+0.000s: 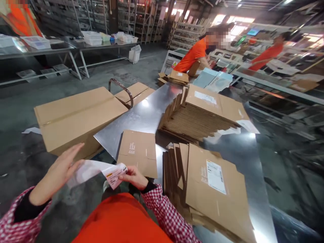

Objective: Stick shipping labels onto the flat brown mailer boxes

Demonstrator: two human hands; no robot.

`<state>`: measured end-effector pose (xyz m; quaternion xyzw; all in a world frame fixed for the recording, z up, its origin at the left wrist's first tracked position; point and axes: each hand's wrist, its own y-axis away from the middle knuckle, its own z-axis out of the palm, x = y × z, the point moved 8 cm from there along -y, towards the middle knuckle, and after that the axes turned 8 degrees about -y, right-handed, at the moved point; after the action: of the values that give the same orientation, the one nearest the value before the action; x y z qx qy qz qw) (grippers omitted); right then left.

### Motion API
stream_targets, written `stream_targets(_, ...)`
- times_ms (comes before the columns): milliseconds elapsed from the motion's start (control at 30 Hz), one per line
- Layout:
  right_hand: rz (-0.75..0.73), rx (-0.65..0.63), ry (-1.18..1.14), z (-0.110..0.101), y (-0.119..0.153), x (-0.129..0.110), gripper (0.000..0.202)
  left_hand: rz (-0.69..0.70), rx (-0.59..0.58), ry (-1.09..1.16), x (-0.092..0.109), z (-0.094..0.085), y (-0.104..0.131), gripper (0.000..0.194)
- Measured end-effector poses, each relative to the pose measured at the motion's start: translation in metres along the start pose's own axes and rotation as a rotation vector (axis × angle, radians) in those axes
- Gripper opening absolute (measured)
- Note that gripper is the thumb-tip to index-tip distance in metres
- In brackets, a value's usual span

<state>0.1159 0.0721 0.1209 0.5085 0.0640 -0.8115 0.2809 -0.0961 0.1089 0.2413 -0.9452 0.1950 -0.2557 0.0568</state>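
table (pixel 243 155): glossy smooth metal | cartons (pixel 81 111): matt cardboard

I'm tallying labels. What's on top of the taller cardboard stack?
On the taller stack: a white label, plus white paper at its corner; lower pieces' faces are covered.

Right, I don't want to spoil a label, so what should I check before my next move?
1. Right hand has the label: ok, pinched at its edge.
2. Left hand grips the pale strip: cannot tell, the fingertips are blurred against it.
3. Label print legible: cannot tell, too small and blurred here.
4. Small box free of any shipping label on top: ok, only print shows.
5. Box's near edge supported by the table: cannot tell, the table edge is hidden there.
6. Near stack squared up: not ok, its boxes are staggered.
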Motion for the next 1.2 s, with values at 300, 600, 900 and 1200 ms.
stream_targets(300, -0.242, 0.251, 0.324, 0.006, 0.007, -0.005, 0.032, -0.339, -0.086, 0.413, 0.039, 0.092, 0.012, 0.033)
stream_targets(600, -0.311, 0.379, 0.46, -0.021, 0.009, -0.038, 0.024, -0.336, -0.214, 0.662, 0.042, 0.118, 0.006, 0.032)
stream_targets(900, -0.382, 0.678, 0.517, -0.049, 0.013, -0.022, 0.023, -0.257, -0.231, 0.332, 0.019, 0.162, -0.01, 0.041)
stream_targets(1200, -0.292, 0.984, 0.637, -0.217, -0.024, -0.067, 0.038, 0.194, -0.376, 0.056, 0.002, 0.231, 0.005, 0.034)
